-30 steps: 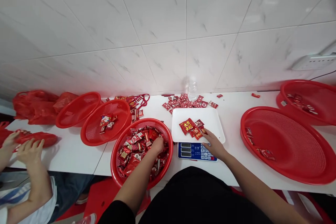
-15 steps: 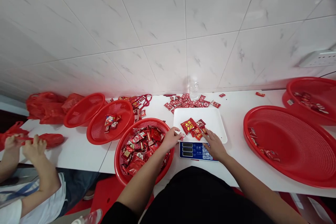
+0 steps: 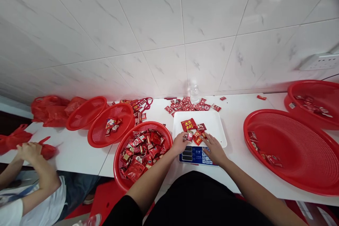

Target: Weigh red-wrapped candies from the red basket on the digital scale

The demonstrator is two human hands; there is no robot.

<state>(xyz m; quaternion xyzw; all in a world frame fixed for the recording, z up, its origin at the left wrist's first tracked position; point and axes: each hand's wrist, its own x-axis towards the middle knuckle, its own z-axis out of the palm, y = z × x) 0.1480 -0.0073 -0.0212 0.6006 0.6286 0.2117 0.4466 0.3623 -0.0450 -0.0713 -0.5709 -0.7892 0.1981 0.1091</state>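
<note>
My left hand (image 3: 180, 143) is at the left front of the white tray (image 3: 221, 129) of a digital scale (image 3: 197, 155), closed on a small pink-and-red candy packet (image 3: 190, 136). At the tray's right front, my right hand (image 3: 215, 149) has its fingers stretched and apart, the fingertips beside a small wrapped piece (image 3: 204, 135). A large red packet with gold characters (image 3: 188, 124), a dark red packet (image 3: 201, 127) and an orange-red packet (image 3: 197, 137) lie on the tray between and beyond the hands. Beside my left forearm stands a red basket (image 3: 118, 160) full of wrapped snacks.
Small red packets (image 3: 185, 104) lie scattered behind the tray, near a clear bottle (image 3: 194, 93). A large red basket (image 3: 291, 141) with a few packets stands at right, another behind it. More red baskets (image 3: 91, 136) stand at left, where a co-worker's hands (image 3: 30, 152) handle a red bag.
My left hand has moved slightly in over the tray with the small packet, which now shows more fully. The packets have shifted apart a little. The co-worker's hands have come together.
</note>
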